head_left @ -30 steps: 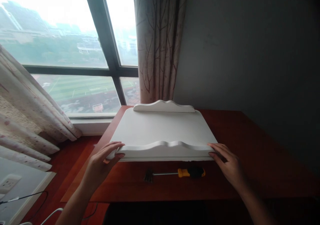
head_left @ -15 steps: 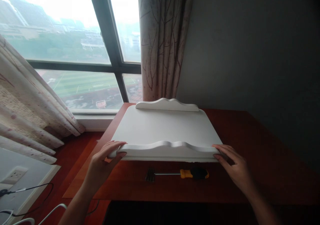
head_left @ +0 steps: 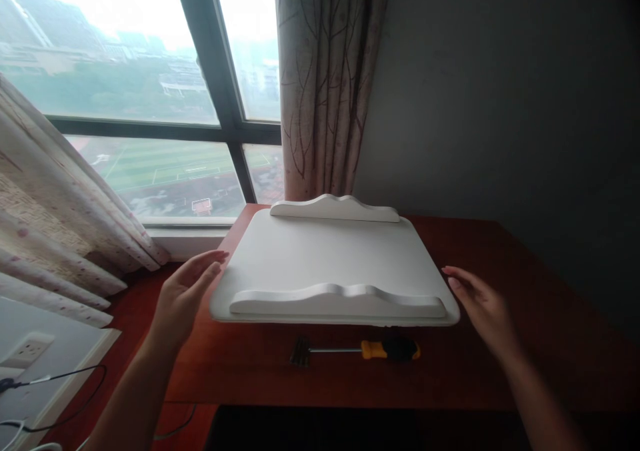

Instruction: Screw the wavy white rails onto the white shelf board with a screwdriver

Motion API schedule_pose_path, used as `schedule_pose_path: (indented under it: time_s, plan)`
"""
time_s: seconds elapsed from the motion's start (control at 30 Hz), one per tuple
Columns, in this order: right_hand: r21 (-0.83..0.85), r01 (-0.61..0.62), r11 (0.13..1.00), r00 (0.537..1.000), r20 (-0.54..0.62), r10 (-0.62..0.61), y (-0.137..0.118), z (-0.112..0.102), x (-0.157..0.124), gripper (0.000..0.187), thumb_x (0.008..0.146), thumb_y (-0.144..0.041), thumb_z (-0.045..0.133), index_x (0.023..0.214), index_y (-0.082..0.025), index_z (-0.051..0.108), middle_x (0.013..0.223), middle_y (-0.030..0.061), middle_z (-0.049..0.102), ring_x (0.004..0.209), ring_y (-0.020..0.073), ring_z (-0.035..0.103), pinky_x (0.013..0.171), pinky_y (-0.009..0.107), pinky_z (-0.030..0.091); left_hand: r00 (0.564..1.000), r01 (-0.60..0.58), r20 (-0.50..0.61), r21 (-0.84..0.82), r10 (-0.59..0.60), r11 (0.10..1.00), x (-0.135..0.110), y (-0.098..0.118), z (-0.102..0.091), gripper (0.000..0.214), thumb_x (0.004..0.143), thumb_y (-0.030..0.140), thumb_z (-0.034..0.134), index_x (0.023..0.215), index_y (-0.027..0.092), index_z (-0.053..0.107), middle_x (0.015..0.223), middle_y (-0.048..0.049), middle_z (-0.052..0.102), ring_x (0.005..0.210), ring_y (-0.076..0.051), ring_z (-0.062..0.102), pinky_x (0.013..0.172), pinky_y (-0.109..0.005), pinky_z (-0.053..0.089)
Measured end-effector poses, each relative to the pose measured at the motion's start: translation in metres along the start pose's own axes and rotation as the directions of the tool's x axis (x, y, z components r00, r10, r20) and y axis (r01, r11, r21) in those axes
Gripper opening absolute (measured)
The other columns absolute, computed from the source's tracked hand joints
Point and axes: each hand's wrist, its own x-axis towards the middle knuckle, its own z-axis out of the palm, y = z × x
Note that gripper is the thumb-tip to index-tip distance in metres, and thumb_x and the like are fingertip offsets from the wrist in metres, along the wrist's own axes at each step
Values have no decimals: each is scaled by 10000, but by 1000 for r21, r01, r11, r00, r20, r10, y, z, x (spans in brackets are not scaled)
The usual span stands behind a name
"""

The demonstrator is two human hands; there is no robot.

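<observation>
A white board point(head_left: 327, 254) with rounded corners lies on the reddish-brown table. Wavy-topped white rails stand along its edges, one rail point(head_left: 335, 209) at the far side and another rail point(head_left: 340, 302) at the near side. My left hand point(head_left: 183, 291) hovers beside the board's left edge, fingers stretched out and holding nothing. On the other side, my right hand point(head_left: 483, 304) is by the right edge, open, its fingertips close to the board; whether they touch it I cannot tell. In front lies a screwdriver point(head_left: 375, 350) with a yellow and black handle.
Several small dark pieces, perhaps screws point(head_left: 300, 351), lie at the screwdriver's tip. The table point(head_left: 540, 304) extends to the right along a grey wall point(head_left: 475, 104). A curtain point(head_left: 325, 91) hangs behind, by a window. Cables and a wall socket point(head_left: 33, 351) are at lower left.
Both hands have let go of the near rail's ends and moved outward and away from me to the board's sides. The board and screwdriver have stayed in place.
</observation>
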Motion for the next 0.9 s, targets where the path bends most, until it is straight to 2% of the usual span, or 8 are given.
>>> schedule_pose_path:
  time_s: [0.1, 0.2, 0.3, 0.37, 0.5, 0.6, 0.73, 0.9]
  plan:
    - [34, -36, 999, 999, -30, 37, 8, 4, 15, 420, 876, -544, 655, 1154, -235, 720, 1244, 103, 716, 1135, 294, 682, 955, 447, 568, 999, 17, 40, 47, -19, 999, 19, 0, 4, 553, 750, 560, 772, 1128, 162, 708, 1229, -130, 718, 1183, -326, 640, 1040, -425, 506]
    - [-5, -4, 1000, 1000, -11, 4, 6, 10, 33, 406, 874, -535, 654, 1131, -229, 728, 1218, 98, 726, 1106, 284, 693, 921, 421, 581, 995, -32, 101, 151, 16, 988, 38, 3, 10, 535, 760, 587, 740, 1088, 165, 725, 1180, -123, 737, 1110, -311, 674, 954, -406, 553]
    - [-120, 173, 978, 983, 79, -165, -1, 19, 64, 373, 906, -496, 613, 1122, -216, 731, 1196, 102, 725, 1065, 271, 698, 874, 401, 590, 970, -189, 199, 262, 138, 946, 67, 5, 25, 525, 807, 595, 674, 1100, 162, 724, 1150, -126, 742, 1009, -274, 702, 866, -369, 572]
    - [-207, 366, 907, 926, 175, -334, -7, 28, 93, 359, 923, -461, 582, 1122, -201, 728, 1172, 115, 727, 1046, 273, 696, 867, 415, 586, 935, -332, 256, 396, 244, 856, 93, 5, 40, 527, 850, 593, 605, 1121, 156, 723, 1108, -132, 744, 922, -247, 703, 816, -350, 564]
    - [-216, 463, 860, 878, 247, -411, -15, 54, 152, 330, 904, -418, 599, 1128, -215, 733, 1138, 109, 730, 976, 266, 696, 894, 447, 567, 909, -402, 301, 444, 289, 801, 145, 2, 71, 540, 835, 545, 625, 1211, 166, 703, 1217, -146, 695, 851, -220, 680, 793, -339, 526]
    - [-229, 508, 830, 851, 283, -443, -19, 72, 181, 323, 898, -370, 613, 1152, -208, 730, 1154, 111, 720, 995, 264, 691, 903, 439, 562, 890, -432, 346, 440, 296, 787, 171, 0, 84, 522, 807, 547, 657, 1156, 166, 732, 1154, -134, 719, 814, -206, 666, 795, -323, 505]
    - [-264, 550, 793, 826, 317, -467, -25, 87, 201, 282, 881, -286, 636, 1130, -212, 747, 1164, 99, 726, 1080, 276, 671, 990, 459, 515, 884, -429, 380, 431, 271, 794, 186, -4, 89, 471, 780, 574, 676, 1009, 175, 777, 920, -93, 758, 729, -193, 646, 719, -297, 487]
    - [-290, 570, 769, 813, 331, -479, -27, 92, 211, 214, 875, -224, 637, 1030, -212, 785, 1081, 87, 752, 1029, 272, 688, 969, 448, 516, 886, -420, 379, 418, 266, 805, 188, -10, 87, 474, 771, 555, 679, 1033, 174, 782, 849, -80, 751, 703, -186, 632, 697, -292, 480]
